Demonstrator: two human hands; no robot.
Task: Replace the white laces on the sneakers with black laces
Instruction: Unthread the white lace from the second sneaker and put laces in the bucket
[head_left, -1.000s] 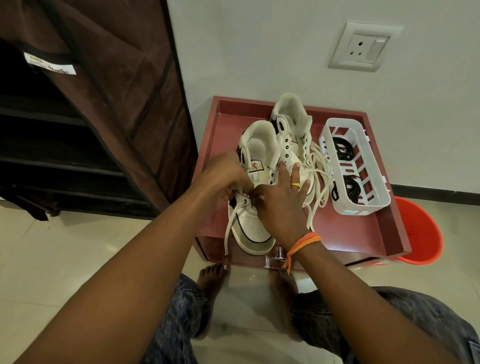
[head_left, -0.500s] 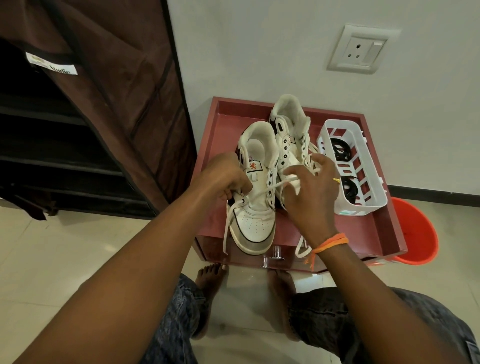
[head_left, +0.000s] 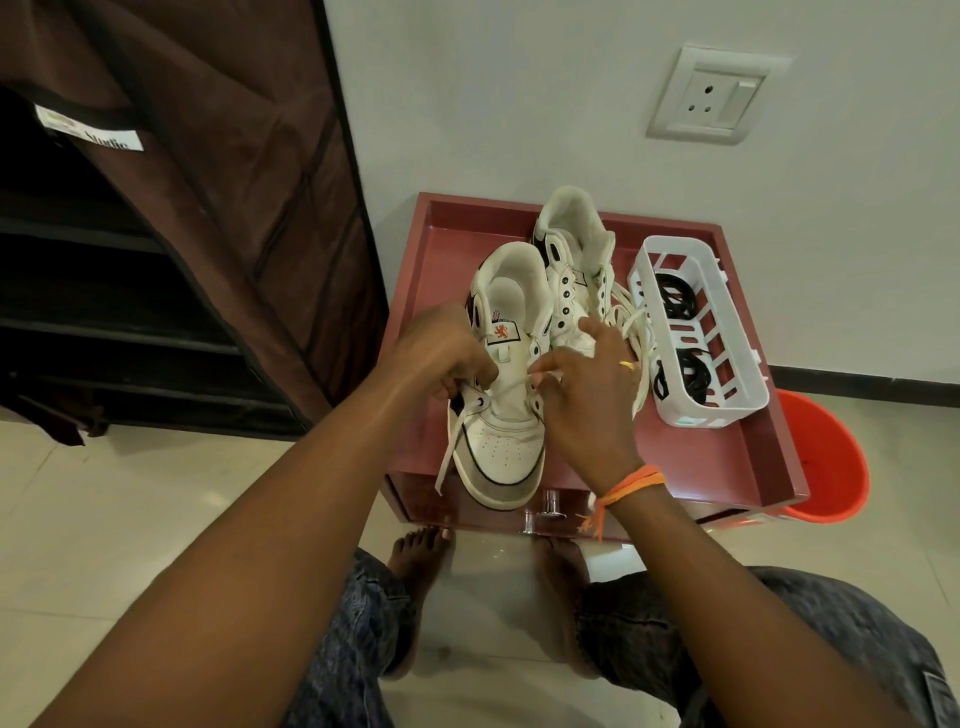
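Two white sneakers stand on a red tray-topped table (head_left: 691, 457). The near sneaker (head_left: 506, 441) points its toe at me, with a white lace (head_left: 511, 384) left only in its lowest eyelets. My left hand (head_left: 441, 353) grips that shoe's left side near the eyelets. My right hand (head_left: 582, 395) pinches the white lace over the tongue. The far sneaker (head_left: 571, 270) lies behind, with a loose white lace (head_left: 631, 322) heaped at its right. Black laces (head_left: 675, 304) are coiled in a white slotted basket (head_left: 727, 410) on the right.
A brown fabric wardrobe (head_left: 197, 208) with dark shelves stands at the left. An orange bucket (head_left: 826, 457) sits on the floor behind the table's right corner. A wall socket (head_left: 711, 96) is above. My bare feet (head_left: 421, 561) rest under the table's front edge.
My right hand pulled the lace out to the right, then came back over the tongue of the near sneaker. My left hand stayed on the shoe's left side.
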